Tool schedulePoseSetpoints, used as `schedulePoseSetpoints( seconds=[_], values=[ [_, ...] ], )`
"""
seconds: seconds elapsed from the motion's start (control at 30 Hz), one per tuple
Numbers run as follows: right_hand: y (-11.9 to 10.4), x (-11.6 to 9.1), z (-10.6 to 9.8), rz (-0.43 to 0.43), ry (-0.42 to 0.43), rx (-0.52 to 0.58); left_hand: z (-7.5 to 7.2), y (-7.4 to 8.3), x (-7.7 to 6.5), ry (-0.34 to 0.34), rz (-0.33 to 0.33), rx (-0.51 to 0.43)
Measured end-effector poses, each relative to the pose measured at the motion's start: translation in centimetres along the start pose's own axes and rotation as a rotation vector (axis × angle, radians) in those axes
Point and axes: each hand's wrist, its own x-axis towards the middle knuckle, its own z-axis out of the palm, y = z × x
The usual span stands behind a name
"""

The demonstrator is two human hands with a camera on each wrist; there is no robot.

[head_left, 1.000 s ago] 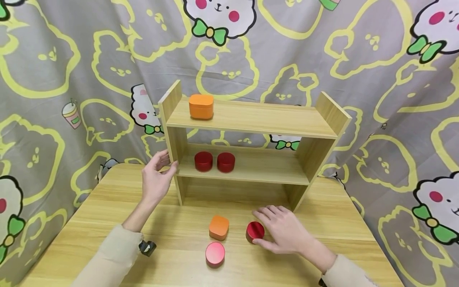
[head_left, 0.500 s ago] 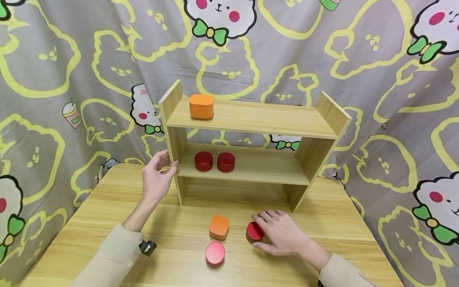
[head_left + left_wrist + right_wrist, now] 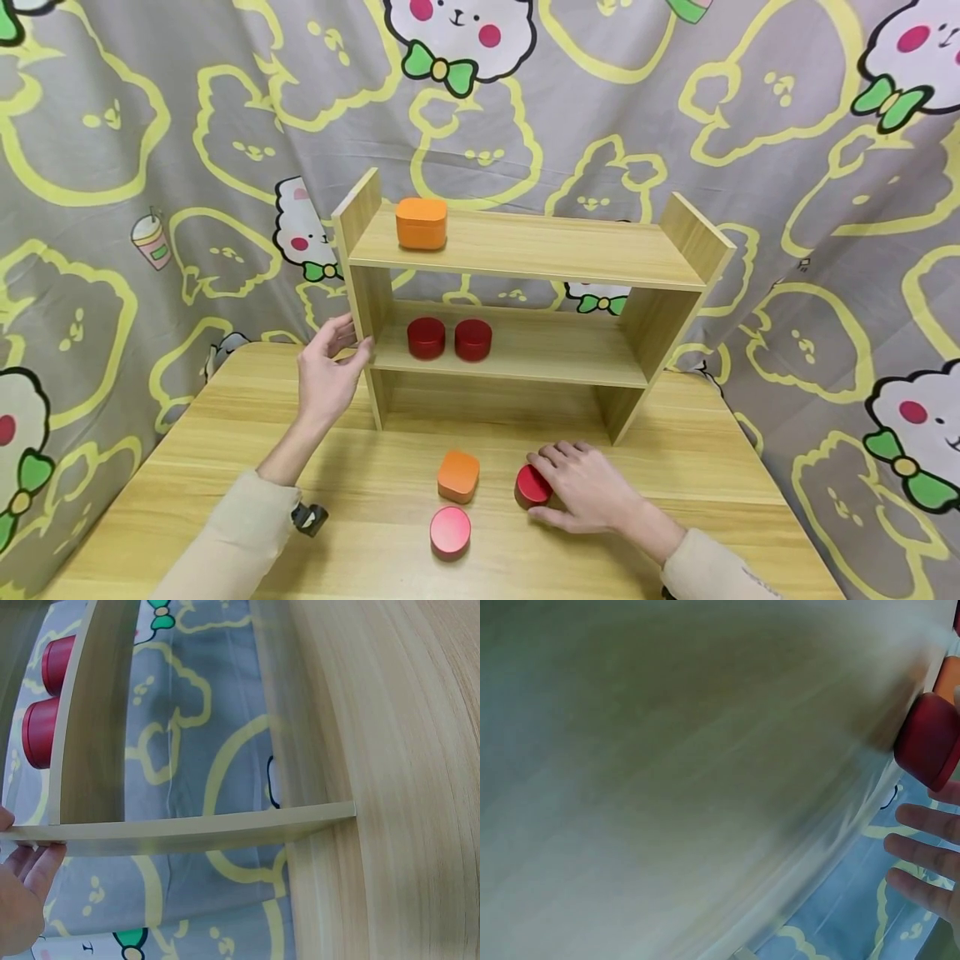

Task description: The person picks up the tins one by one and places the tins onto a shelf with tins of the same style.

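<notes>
My left hand [image 3: 327, 375] holds the left side panel of a wooden shelf unit [image 3: 540, 242], thumb at its front edge and fingers behind. The left wrist view shows fingertips on both faces of that panel [image 3: 180, 834]. My right hand [image 3: 583, 490] grips a round red tin [image 3: 531, 487] on the table, thumb on the near side and forefinger on the far side. In the right wrist view the tin [image 3: 928, 742] is partly cut off, and the other fingers [image 3: 922, 855] extend past it. Left of the tin lie an orange rounded-square tin [image 3: 458, 477] and a pinkish-red round tin [image 3: 450, 532].
Two dark red round tins, one at the left [image 3: 426, 337] and one beside it [image 3: 473, 339], stand on the middle shelf. An orange tin [image 3: 422, 223] sits on the top shelf's left end. A patterned curtain [image 3: 480, 125] hangs behind the wooden table [image 3: 360, 533].
My right hand has shifted slightly down and left, and its fingers have come closer around the round red tin. My left hand has kept its place on the shelf unit.
</notes>
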Motion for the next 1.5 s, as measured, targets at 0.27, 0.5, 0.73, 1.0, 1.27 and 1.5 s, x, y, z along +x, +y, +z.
schedulePoseSetpoints(
  seconds=[0.27, 0.5, 0.73, 1.0, 1.27, 1.5],
  values=[
    [0.0, -0.1, 0.3, 0.006, 0.009, -0.005, 0.0, -0.1, 0.0, -0.001, 0.001, -0.002],
    [0.1, -0.3, 0.7, 0.0, 0.034, -0.019, 0.0, -0.1, 0.0, -0.004, 0.005, 0.008],
    [0.0, -0.2, 0.6, -0.019, 0.066, -0.012, 0.0, -0.1, -0.1, -0.005, -0.001, 0.002],
    [0.0, 0.0, 0.4, -0.036, 0.092, -0.016, 0.1, 0.0, 0.0, 0.001, 0.002, 0.016],
    [0.1, 0.1, 0.0, -0.042, 0.085, -0.039, 0.0, 0.1, 0.0, -0.002, -0.003, 0.019],
    [0.3, 0.5, -1.1, -0.055, 0.086, -0.05, 0.0, 0.1, 0.0, 0.002, 0.001, 0.021]
  ],
)
